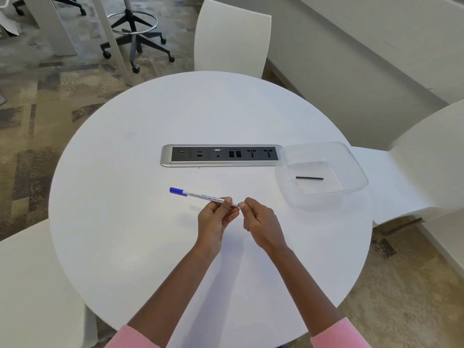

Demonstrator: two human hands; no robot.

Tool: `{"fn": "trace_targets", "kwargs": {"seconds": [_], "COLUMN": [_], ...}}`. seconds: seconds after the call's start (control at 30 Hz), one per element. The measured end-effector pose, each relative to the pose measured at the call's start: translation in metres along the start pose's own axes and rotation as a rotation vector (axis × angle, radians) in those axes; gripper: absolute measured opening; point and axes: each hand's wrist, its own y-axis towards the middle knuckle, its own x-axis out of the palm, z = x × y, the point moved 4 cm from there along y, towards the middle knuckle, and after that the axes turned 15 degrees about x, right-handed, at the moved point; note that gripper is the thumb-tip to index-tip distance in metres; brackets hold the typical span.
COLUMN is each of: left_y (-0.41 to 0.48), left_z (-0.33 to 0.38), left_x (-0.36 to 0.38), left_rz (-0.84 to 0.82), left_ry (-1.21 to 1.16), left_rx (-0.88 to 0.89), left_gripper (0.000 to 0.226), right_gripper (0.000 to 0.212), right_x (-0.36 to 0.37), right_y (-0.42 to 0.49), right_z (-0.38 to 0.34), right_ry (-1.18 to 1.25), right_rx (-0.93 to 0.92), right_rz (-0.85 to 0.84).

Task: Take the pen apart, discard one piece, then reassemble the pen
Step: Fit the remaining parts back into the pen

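Observation:
A white pen (200, 195) with a blue cap at its left end and printed lettering is held level above the round white table (140, 222). My left hand (215, 222) grips its right portion. My right hand (261, 222) pinches the small end piece at the pen's right tip with thumb and forefinger. A thin black stick, the pen's inner tube (309, 178), lies alone in the clear plastic tray (351, 162) at the right.
A silver and black socket strip (221, 155) is set into the table's middle, just left of the tray. White chairs stand at the far side (231, 38), right (414, 159) and near left (32, 285). A wheeled stool (135, 33) stands on the carpet.

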Motion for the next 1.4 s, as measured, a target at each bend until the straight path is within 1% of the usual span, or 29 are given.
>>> {"fn": "trace_targets", "kwargs": {"seconds": [0.07,0.17,0.23,0.43,0.6,0.7,0.8,0.83,0.9,1.0,1.07,1.2,1.3,1.4], "left_y": [0.001,0.002,0.002,0.002,0.002,0.001,0.002,0.002,0.003,0.004,0.003,0.0,-0.003,-0.003], "left_z": [0.001,0.002,0.002,0.005,0.006,0.005,0.005,0.006,0.008,0.011,0.012,0.012,0.011,0.012], "left_x": [-0.002,-0.003,-0.002,-0.001,0.0,0.0,0.001,0.001,0.002,0.003,0.004,0.007,0.008,0.009], "left_rz": [0.01,0.018,0.021,0.02,0.001,-0.008,0.003,0.011,0.026,0.019,0.014,-0.005,-0.011,-0.01], "left_ry": [0.002,-0.005,-0.009,-0.03,-0.017,-0.011,-0.008,-0.015,-0.024,-0.025,-0.019,-0.015,-0.011,-0.006], "left_rx": [0.008,0.021,0.024,0.041,0.078,0.085,0.087,0.089,0.097,0.113,0.121,0.138,0.148,0.153], "left_gripper": [0.007,0.008,0.009,0.009,0.011,0.011,0.011,0.011,0.01,0.01,0.009,0.01,0.011,0.012], "right_gripper": [0.028,0.015,0.012,0.018,0.03,0.037,0.041,0.041,0.036,0.019,0.015,0.019,0.024,0.031], "right_x": [0.002,0.003,0.003,-0.002,0.0,0.002,0.006,0.007,0.008,0.007,0.006,0.002,-0.001,0.0], "right_y": [0.0,-0.002,-0.001,0.005,0.013,0.016,0.017,0.017,0.017,0.014,0.012,0.012,0.014,0.017], "right_z": [0.001,0.001,0.0,-0.006,-0.007,-0.007,-0.007,-0.007,-0.006,-0.005,-0.004,-0.005,-0.004,-0.006], "right_ry": [0.022,0.02,0.025,0.024,0.166,0.314,0.409,0.398,0.305,0.126,0.062,0.036,0.053,0.132], "right_rx": [0.021,-0.008,-0.028,-0.068,0.062,0.162,0.244,0.241,0.186,0.041,-0.045,-0.126,-0.111,-0.062], "right_rz": [-0.006,0.022,0.032,0.042,-0.121,-0.23,-0.298,-0.296,-0.238,-0.137,-0.09,-0.03,-0.064,-0.12]}}
